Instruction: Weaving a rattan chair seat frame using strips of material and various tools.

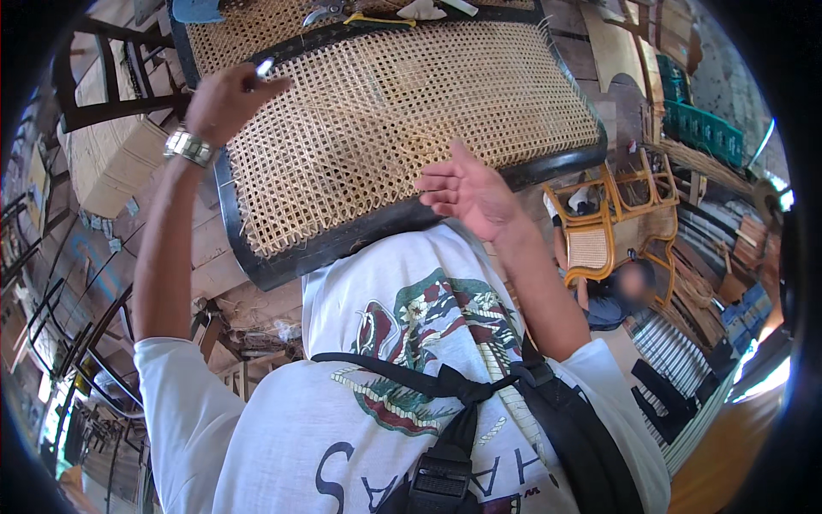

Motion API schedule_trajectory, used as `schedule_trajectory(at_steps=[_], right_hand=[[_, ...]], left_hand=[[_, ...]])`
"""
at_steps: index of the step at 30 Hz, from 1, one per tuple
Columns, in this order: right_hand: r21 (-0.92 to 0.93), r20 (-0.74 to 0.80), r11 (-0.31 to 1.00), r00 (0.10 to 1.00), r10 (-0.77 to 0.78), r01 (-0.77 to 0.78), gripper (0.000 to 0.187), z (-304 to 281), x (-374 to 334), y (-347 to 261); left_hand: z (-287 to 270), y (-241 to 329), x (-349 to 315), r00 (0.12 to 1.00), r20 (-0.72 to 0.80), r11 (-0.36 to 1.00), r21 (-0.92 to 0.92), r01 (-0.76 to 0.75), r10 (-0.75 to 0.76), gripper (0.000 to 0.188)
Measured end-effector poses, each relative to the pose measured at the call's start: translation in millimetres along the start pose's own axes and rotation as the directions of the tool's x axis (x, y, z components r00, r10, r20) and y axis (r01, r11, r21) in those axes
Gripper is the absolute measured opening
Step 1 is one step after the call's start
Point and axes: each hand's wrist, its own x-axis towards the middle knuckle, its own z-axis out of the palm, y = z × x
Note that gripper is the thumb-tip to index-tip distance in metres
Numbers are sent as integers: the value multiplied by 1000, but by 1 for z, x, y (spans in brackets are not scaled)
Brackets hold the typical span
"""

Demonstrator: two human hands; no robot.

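Note:
A woven cane panel (368,128) lies in front of me, set in a dark wooden frame (342,259), with loose strand ends along its edges. At the panel's far left corner my left hand (227,103), with a metal watch on the wrist, is closed. A small bright, shiny thing (265,67) shows at its fingers; its kind cannot be made out. Over the near edge, right of the middle, my right hand (471,195) is open, palm partly turned up and fingers apart. It holds nothing.
Beyond the panel lie yellow-handled pliers (381,20), grey-bladed cutters (324,12) and a blue cloth (197,10) on more cane. A dark chair frame (111,73) stands left. On the right are a seated person (612,295), light wooden chairs (591,231) and a green crate (702,133).

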Motion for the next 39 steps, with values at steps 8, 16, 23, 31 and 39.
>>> schedule_trajectory(at_steps=[8,16,23,31,39], right_hand=[[198,-31,965,985,-168,171,33,9,32,16],[89,131,931,922,-364,355,19,2,25,-11],[-71,102,952,952,-290,298,24,-10,27,-14],[-139,51,937,948,-315,319,23,-7,32,-16],[-212,77,895,919,-386,394,19,2,26,-12]], left_hand=[[69,75,-15,972,77,974,-60,-219,223,37],[90,75,-1,949,35,948,-68,-312,314,27],[84,81,17,908,269,940,26,-341,322,32],[79,82,20,909,324,961,1,-277,261,31],[79,84,21,889,378,956,27,-290,259,26]])
